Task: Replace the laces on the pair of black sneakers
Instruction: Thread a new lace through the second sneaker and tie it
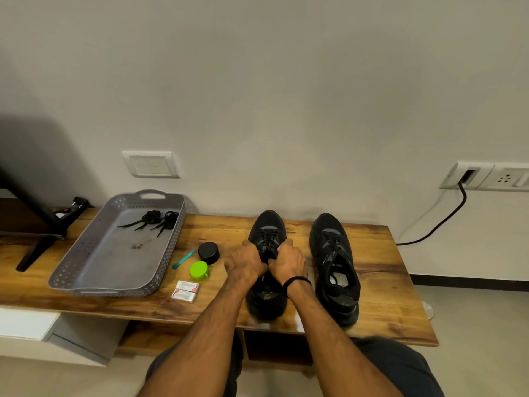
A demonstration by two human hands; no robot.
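Wood-grain bench [380,270], set against a pale wall, carries every item listed. Grey perforated tray [114,288], on the bench's left part, holds two bundled black spare laces [157,219] at its far end. Second sneaker [333,262], black and laced, stands untouched at the right, toe to the wall, just beside its partner but apart from it. First sneaker [267,227], black and laced, stands near the bench middle, toe to the wall, heel at the front edge. It is judged the one in work, with loosening at the top eyelets the likely step in hand. Risks noted: the heel sits close to the front edge, so a hard pull toward the person could drag the shoe off the bench. Black lace on a black upper is hard to read, so the wrong strand could be tugged and a knot drawn tight. Left hand [246,262]: grip closed, fingers curled onto the left side of the first sneaker's throat. Right hand [289,260], black band at the wrist: grip closed likewise on the right side, the two hands nearly meeting over the tongue. Whether each pinches a lace end or the eyelet flap cannot be told. Black round tin [208,252], green capped pot [199,270], two small white boxes [186,291] and a teal pen-like tool [183,258] lie between tray and first sneaker, where a swinging forearm could scatter them.
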